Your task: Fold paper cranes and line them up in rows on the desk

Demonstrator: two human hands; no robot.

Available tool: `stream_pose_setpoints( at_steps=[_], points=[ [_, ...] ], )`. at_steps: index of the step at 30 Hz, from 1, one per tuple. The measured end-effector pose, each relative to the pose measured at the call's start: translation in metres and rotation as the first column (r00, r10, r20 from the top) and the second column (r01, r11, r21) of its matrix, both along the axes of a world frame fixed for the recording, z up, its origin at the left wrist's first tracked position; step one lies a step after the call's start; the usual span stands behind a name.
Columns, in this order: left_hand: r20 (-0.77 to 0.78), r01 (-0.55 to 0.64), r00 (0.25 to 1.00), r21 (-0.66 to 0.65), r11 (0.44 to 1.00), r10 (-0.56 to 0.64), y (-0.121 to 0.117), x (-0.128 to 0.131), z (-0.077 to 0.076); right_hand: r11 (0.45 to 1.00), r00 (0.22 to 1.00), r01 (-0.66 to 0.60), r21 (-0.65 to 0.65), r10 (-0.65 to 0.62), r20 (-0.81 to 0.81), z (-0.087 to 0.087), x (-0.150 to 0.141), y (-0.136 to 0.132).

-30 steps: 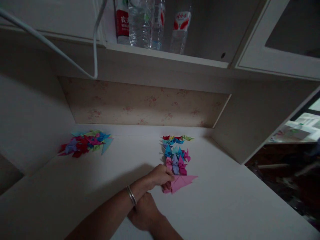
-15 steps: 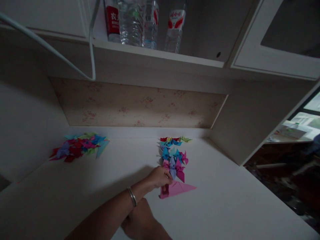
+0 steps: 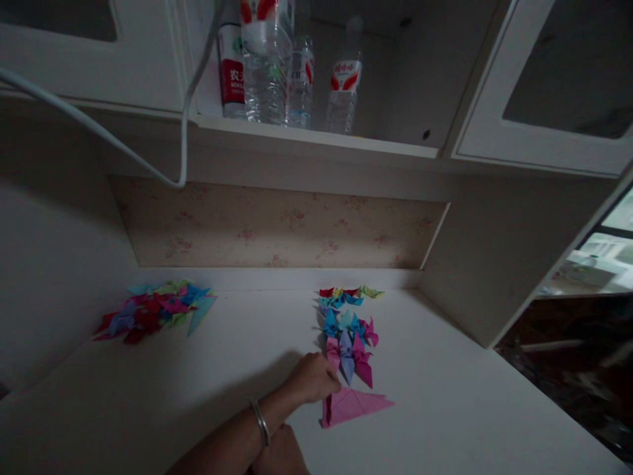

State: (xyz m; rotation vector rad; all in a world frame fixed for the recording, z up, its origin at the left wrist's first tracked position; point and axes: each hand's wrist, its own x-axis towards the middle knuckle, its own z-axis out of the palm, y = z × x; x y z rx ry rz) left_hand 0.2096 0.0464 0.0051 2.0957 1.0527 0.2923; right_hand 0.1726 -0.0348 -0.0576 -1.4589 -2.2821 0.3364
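Note:
My left hand (image 3: 315, 379), with two silver bangles (image 3: 260, 422) at its wrist, is closed at the upper left corner of a pink folded paper (image 3: 357, 406). This paper lies on the white tabletop, its narrow point toward the right. Just beyond my fingers sits a pink paper crane (image 3: 333, 353), beside a lavender paper crane (image 3: 346, 356) and a magenta paper crane (image 3: 362, 361). My right hand (image 3: 283, 452) is low in the view, close under the left forearm. Its fingers are hidden.
Several coloured paper cranes (image 3: 345, 321) stand in rows behind. A heap of folded cranes (image 3: 148, 313) lies at the back left. Overhead, a shelf (image 3: 316, 140) holds plastic bottles (image 3: 345, 92), and a white cable (image 3: 184, 145) hangs down at left.
The camera view has tilted up, so everything sits lower. My left hand has shifted slightly left against the pink paper, its fingers more curled. Less of my right hand shows.

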Motion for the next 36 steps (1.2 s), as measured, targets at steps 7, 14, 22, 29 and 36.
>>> stream_pose_setpoints(
  at_steps=[7,14,22,29,36],
  points=[
    [-0.033,0.032,0.999,0.038,0.999,-0.031,0.001,0.003,-0.004,0.999,0.997,0.048,0.014,-0.049,0.055,-0.004,-0.005,0.004],
    [-0.057,0.048,0.997,0.087,0.995,-0.043,0.004,0.003,-0.008,1.0,1.0,0.015,0.008,-0.015,-0.014,0.01,0.001,-0.003],
    [-0.094,0.06,0.994,0.121,0.991,-0.049,0.003,0.003,-0.008,1.0,0.999,-0.008,-0.011,0.007,-0.052,0.015,0.004,-0.005],
    [-0.079,0.063,0.995,0.14,0.988,-0.053,0.001,0.006,-0.005,0.997,0.996,0.078,-0.018,-0.077,0.049,0.01,-0.002,-0.002],
    [-0.029,0.037,0.999,0.103,0.994,-0.035,-0.003,-0.012,0.009,1.0,0.999,-0.02,0.007,0.019,0.039,0.017,0.001,-0.004]
  ],
)
